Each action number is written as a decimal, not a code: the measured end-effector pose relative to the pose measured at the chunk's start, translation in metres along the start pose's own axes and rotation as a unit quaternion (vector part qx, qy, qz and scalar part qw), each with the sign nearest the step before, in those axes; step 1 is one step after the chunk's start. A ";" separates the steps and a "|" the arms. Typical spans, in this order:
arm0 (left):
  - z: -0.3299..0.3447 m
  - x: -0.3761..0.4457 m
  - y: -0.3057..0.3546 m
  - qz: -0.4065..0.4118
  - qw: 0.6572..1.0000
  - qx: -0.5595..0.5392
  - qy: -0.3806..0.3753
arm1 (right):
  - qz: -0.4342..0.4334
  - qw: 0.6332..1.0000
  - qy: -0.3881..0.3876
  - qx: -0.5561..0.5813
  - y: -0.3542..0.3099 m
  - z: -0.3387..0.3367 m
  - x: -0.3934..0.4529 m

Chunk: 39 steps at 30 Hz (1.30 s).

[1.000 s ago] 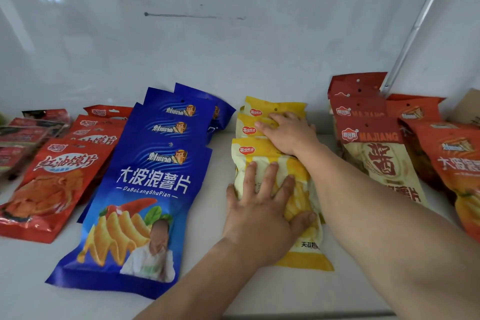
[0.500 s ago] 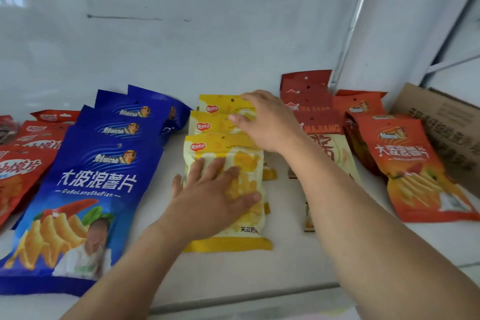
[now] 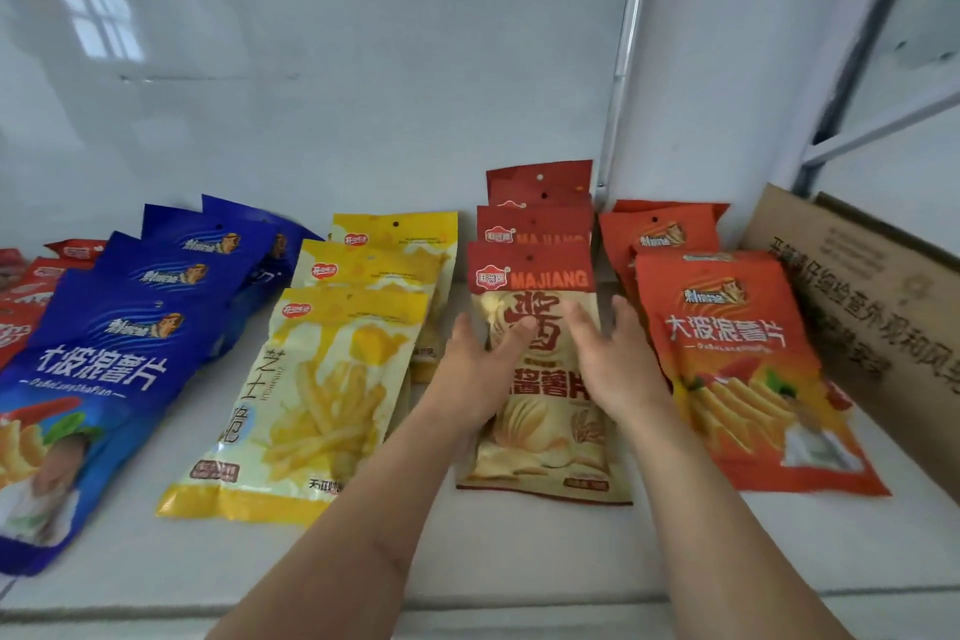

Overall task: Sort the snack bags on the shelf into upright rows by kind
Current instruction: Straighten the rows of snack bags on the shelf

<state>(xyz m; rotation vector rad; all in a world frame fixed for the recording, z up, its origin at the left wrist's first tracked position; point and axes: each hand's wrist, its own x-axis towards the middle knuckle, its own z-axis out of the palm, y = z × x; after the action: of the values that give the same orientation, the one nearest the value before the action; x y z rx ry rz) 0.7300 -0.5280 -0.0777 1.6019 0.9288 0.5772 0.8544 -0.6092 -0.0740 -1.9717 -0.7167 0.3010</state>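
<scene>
Snack bags lie in overlapping rows on the white shelf (image 3: pixel 519 551). From left: red bags (image 3: pixel 31 286), blue bags (image 3: pixel 98 364), yellow fries bags (image 3: pixel 322 395), dark-red and cream MAJIANG bags (image 3: pixel 545 437), orange bags (image 3: pixel 737 369). Both hands are over the front MAJIANG bag. My left hand (image 3: pixel 475 369) rests on its left side with straight fingers. Fingers spread, my right hand (image 3: pixel 615 359) lies over its right side.
A brown cardboard box (image 3: pixel 872 307) with printed text stands at the far right beside the orange bags. A glossy white back wall and a metal upright (image 3: pixel 623 68) close off the shelf behind. The shelf's front edge runs along the bottom.
Both hands have left the yellow fries bags and moved right onto the front MAJIANG bag. The camera has swung right, so the cardboard box shows more.
</scene>
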 end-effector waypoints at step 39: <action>0.026 -0.021 -0.011 0.273 0.827 0.485 0.082 | -0.175 0.914 -0.041 -0.364 -0.069 0.025 0.137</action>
<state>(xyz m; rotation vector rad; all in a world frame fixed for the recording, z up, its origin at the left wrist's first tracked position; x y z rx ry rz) 0.7358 -0.5596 -0.0919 2.8378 0.9399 0.6793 0.9263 -0.4855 -0.0141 -2.4633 -1.3607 -0.1334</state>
